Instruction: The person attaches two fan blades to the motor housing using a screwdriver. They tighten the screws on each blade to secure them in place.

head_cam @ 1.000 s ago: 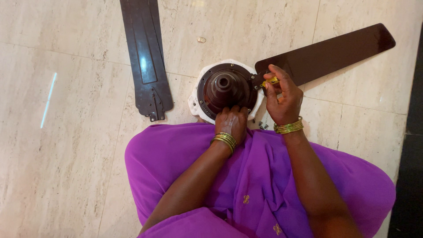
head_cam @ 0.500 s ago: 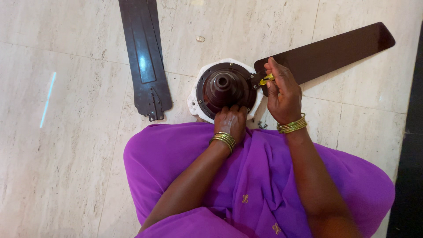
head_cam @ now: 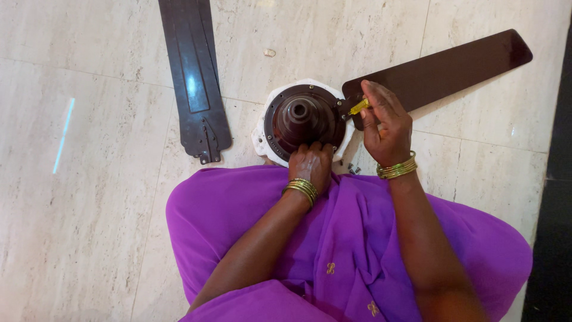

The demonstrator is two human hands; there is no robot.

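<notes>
On the floor [head_cam: 89,238] sits the fan motor [head_cam: 304,119]; the left hand [head_cam: 311,164] grips its near rim, while the right hand [head_cam: 384,128] pinches a yellow screwdriver [head_cam: 358,107] at the attached blade [head_cam: 441,71].

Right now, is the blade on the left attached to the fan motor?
No, the left blade lies loose on the floor tiles, with a clear gap between its bracket end and the fan motor.

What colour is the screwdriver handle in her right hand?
Yellow: the screwdriver handle, seen in the head view.
</notes>
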